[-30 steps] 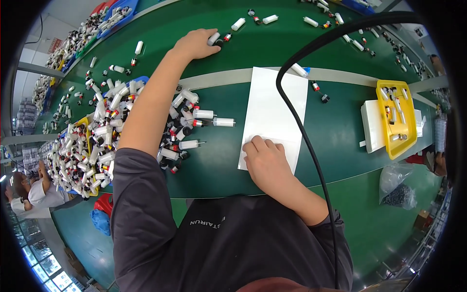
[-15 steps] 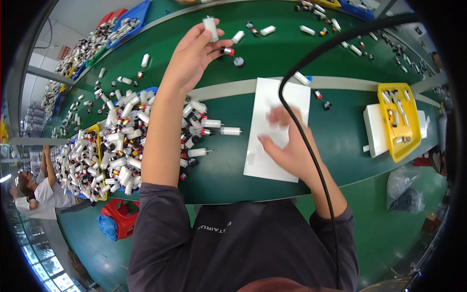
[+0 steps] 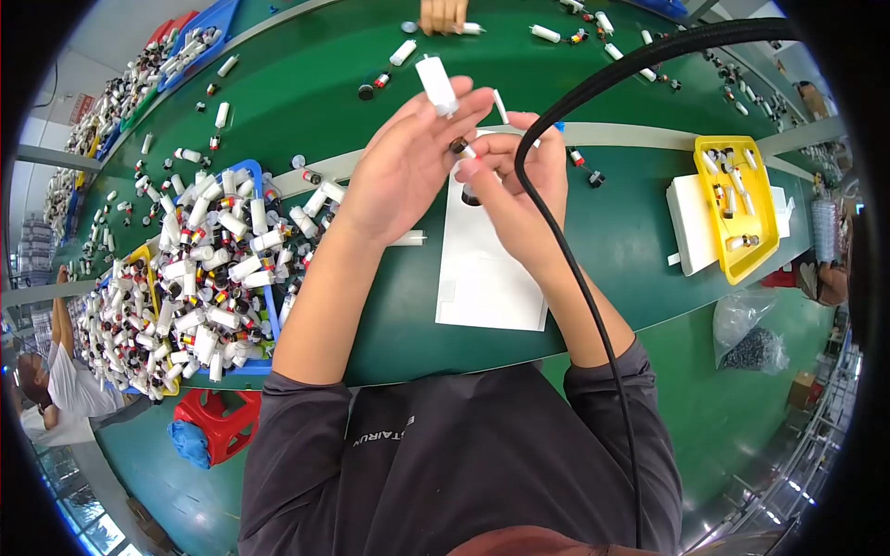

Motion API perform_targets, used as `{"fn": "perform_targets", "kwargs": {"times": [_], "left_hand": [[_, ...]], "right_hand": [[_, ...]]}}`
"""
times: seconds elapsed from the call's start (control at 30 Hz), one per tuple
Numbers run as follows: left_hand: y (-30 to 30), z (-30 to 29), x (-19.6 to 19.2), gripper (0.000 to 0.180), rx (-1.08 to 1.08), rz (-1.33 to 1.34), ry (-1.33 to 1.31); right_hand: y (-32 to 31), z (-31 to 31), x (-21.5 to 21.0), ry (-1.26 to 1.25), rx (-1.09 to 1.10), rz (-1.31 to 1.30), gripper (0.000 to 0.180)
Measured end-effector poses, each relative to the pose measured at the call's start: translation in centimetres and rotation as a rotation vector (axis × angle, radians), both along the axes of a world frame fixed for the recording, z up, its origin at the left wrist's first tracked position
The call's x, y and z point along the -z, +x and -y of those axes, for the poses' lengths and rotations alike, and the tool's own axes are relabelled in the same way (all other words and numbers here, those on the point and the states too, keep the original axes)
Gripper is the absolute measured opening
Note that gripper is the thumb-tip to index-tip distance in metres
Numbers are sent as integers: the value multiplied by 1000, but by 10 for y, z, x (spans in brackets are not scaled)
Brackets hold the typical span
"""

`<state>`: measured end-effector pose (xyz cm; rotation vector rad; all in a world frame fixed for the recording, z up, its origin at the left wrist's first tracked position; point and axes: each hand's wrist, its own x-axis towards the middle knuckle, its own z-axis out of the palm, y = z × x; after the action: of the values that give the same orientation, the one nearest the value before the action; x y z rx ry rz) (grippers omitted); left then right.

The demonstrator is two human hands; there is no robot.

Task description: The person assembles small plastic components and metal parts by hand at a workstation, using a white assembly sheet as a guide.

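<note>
My left hand [image 3: 400, 171] is raised, its thumb and fingers holding a white cylinder [image 3: 436, 83] with a small tip. Close beside it, my right hand [image 3: 524, 199] has its thumb and fingers curled around a small black-and-red cylindrical part [image 3: 462, 148], near the left palm. A thin white piece [image 3: 501, 107] shows just past the right fingertips; I cannot tell whether they touch it. Below both hands a white sheet [image 3: 491, 292] lies on the green table. A dark round piece [image 3: 470, 195] shows beside the right thumb, partly hidden.
A blue bin [image 3: 275, 320] heaped with white cylinders and small parts stands left. At right, a yellow tray [image 3: 762, 206] leans on a white block [image 3: 691, 222]. A black cable [image 3: 579, 264] crosses the view. Another person's hand [image 3: 443, 14] reaches over the green belt [image 3: 306, 74].
My left hand has moved right with the white cylinder. My right hand has risen from above the sheet to meet it and closed on the small part. Another person's hand has appeared at the top.
</note>
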<state>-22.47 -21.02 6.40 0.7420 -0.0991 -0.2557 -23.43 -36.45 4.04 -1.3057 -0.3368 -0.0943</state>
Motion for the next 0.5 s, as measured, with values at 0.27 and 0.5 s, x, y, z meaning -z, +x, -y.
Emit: {"fn": "perform_targets", "kwargs": {"times": [0.27, 0.5], "left_hand": [[0, -3, 11, 46, 34, 236, 456], [0, -4, 5, 44, -121, 230, 487]], "right_hand": [[7, 10, 6, 202, -133, -251, 47], [4, 1, 1, 119, -55, -160, 54]]}}
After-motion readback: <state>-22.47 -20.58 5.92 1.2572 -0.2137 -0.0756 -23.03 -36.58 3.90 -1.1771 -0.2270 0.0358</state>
